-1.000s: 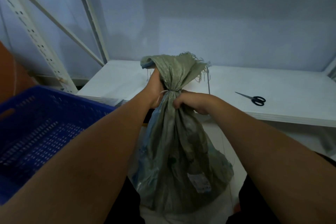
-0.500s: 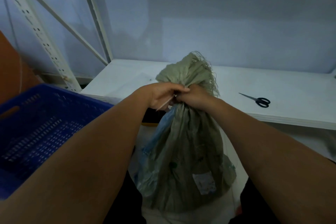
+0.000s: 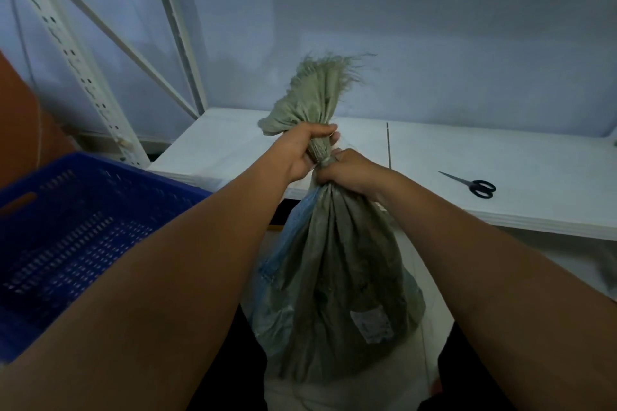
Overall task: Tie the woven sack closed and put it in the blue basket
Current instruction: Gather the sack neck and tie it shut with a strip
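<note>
Closest to you, your forearms cover the near corner of the blue basket (image 3: pixel 110 163) on your left and both flanks of the woven sack (image 3: pixel 334 277), which stands upright between your arms, outside the basket. The print on the sack's pale label (image 3: pixel 370 324) is too blurred to read. The tie at the neck is mostly under your fingers, so you cannot tell whether a knot is finished.

Half a second ago both hands pinched at the tie. Now your left hand (image 3: pixel 300 153) has slid up and wraps the bunched neck just above it, thumb on top, and the frayed mouth stands taller. Your right hand (image 3: pixel 347 173) grips the neck just below, knuckles up, touching the left.

Beyond, scissors (image 3: pixel 477 187) lie on the white shelf (image 3: pixel 500 150), well apart from the sack.
</note>
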Tool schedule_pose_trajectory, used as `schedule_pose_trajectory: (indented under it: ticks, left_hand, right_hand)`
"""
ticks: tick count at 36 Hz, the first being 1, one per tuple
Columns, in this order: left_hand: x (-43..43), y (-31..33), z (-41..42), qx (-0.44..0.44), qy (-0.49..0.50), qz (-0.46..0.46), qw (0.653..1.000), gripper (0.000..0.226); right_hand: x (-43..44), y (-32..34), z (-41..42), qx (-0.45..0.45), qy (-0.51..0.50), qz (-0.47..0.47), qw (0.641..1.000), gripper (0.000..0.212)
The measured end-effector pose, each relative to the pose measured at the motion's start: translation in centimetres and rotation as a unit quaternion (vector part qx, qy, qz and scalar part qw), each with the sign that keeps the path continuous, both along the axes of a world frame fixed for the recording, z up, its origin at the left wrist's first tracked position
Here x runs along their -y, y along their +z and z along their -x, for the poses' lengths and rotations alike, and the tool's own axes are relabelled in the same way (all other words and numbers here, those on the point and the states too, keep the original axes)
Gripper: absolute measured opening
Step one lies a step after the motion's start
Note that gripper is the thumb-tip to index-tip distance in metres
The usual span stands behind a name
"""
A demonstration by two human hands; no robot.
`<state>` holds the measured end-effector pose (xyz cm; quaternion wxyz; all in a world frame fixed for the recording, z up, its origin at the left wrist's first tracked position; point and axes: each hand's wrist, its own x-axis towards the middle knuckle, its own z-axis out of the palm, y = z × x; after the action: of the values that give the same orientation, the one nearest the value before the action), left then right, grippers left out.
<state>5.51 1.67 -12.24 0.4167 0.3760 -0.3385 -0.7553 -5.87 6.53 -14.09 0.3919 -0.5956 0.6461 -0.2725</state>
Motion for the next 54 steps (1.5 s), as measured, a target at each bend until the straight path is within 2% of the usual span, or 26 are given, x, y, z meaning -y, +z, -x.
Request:
schedule_pose_trajectory:
  ticks: [5, 8, 10, 13, 16, 20, 23, 25, 28, 30, 31, 33, 34, 37, 39, 41, 43, 45, 47, 49, 51, 52, 54]
  left_hand:
    - [0.5, 0.1, -0.1, -0.044, 0.050, -0.032, 0.997, 0.015]
    - [0.6, 0.3, -0.1, -0.046, 0.074, -0.044, 0.995, 0.017]
    - [0.9, 0.4, -0.2, -0.040, 0.098, -0.058, 0.993, 0.017]
    - [1.4, 0.8, -0.3, 0.006, 0.123, -0.083, 0.989, 0.016]
    - [1.8, 1.0, -0.8, 0.057, 0.143, -0.089, 0.984, 0.017]
    - [2.8, 0.1, -2.7, 0.159, 0.187, -0.112, 0.963, 0.030]
    - [3.5, -0.6, -4.0, 0.168, 0.249, -0.144, 0.943, 0.031]
    - [4.0, -1.1, -4.5, 0.206, 0.272, -0.087, 0.936, 0.032]
    - [3.5, -0.1, -4.0, 0.150, 0.218, -0.067, 0.962, 0.045]
    - [3.0, 0.3, -3.8, 0.164, 0.207, -0.026, 0.964, 0.045]
    - [3.3, 0.3, -3.9, 0.142, 0.230, -0.024, 0.962, 0.044]
    - [4.4, 0.0, -4.4, 0.050, 0.299, -0.100, 0.948, 0.048]
    - [4.5, -0.3, -4.6, 0.043, 0.306, -0.116, 0.944, 0.043]
    - [4.7, -1.1, -4.7, 0.082, 0.301, -0.136, 0.940, 0.008]
    - [4.2, -1.1, -4.5, 0.091, 0.271, -0.142, 0.948, 0.010]
    - [3.8, -1.1, -4.2, 0.085, 0.249, -0.137, 0.955, 0.029]
    - [4.2, -1.7, -3.9, 0.045, 0.191, -0.137, 0.971, 0.072]
    - [5.1, -2.3, -3.8, 0.035, 0.099, -0.113, 0.988, 0.114]
    - [5.4, -2.8, -3.3, 0.057, 0.012, -0.078, 0.995, 0.138]
    - [4.7, -3.1, -2.5, 0.029, -0.021, -0.089, 0.995, 0.130]
    - [4.7, -4.0, -1.8, -0.013, -0.019, -0.095, 0.995, 0.106]
    - [4.9, -4.3, -1.4, -0.009, -0.018, -0.092, 0.996, 0.089]
    - [4.9, -4.8, -0.7, 0.055, -0.049, -0.078, 0.994, 0.061]
  right_hand:
    - [-0.6, 0.2, -0.1, -0.016, 0.028, -0.064, 0.997, 0.025]
    - [-0.5, 0.4, -0.2, -0.045, 0.040, -0.070, 0.996, 0.031]
    - [-0.4, 0.3, -0.3, -0.061, 0.048, -0.063, 0.995, 0.027]
    - [-0.1, 0.0, -0.5, -0.120, 0.057, -0.023, 0.991, 0.013]
    - [-0.2, -0.8, -0.5, -0.202, 0.074, 0.000, 0.977, 0.016]
    - [-0.5, -1.9, -0.5, -0.223, 0.100, -0.003, 0.970, 0.013]
    - [-0.4, -1.9, -1.1, -0.183, 0.097, -0.010, 0.978, 0.012]
    - [-0.2, -1.8, -1.4, -0.155, 0.095, -0.016, 0.983, 0.011]
    - [-0.1, -1.7, -1.2, -0.082, 0.050, -0.006, 0.995, 0.007]
    - [-0.1, -1.5, -0.9, -0.008, -0.004, 0.002, 1.000, 0.004]
    - [-0.1, -1.4, -0.8, 0.021, -0.020, 0.003, 1.000, 0.008]
    - [0.0, -1.1, -0.7, 0.059, -0.024, -0.003, 0.998, 0.011]
    - [-0.1, -1.0, -0.6, 0.070, -0.023, -0.010, 0.997, 0.010]
    - [0.0, -1.2, -0.1, 0.088, -0.032, -0.024, 0.995, 0.007]
    - [0.3, -1.2, 0.0, 0.096, -0.046, -0.011, 0.994, 0.005]
    - [0.7, -1.3, 0.1, 0.131, -0.071, 0.011, 0.989, 0.014]
    - [1.4, -1.7, 0.1, 0.191, -0.114, 0.034, 0.974, 0.018]
    - [2.1, -2.4, 0.0, 0.263, -0.155, 0.037, 0.952, 0.008]
    - [3.0, -3.4, 0.0, 0.318, -0.177, 0.023, 0.931, 0.011]
    - [4.2, -4.7, 0.4, 0.367, -0.187, 0.004, 0.911, 0.030]
    - [5.4, -6.0, 1.4, 0.417, -0.196, -0.021, 0.887, 0.061]
    - [5.7, -6.4, 1.8, 0.435, -0.196, -0.036, 0.878, 0.064]
    - [5.1, -5.8, 2.3, 0.488, -0.190, -0.053, 0.850, 0.043]
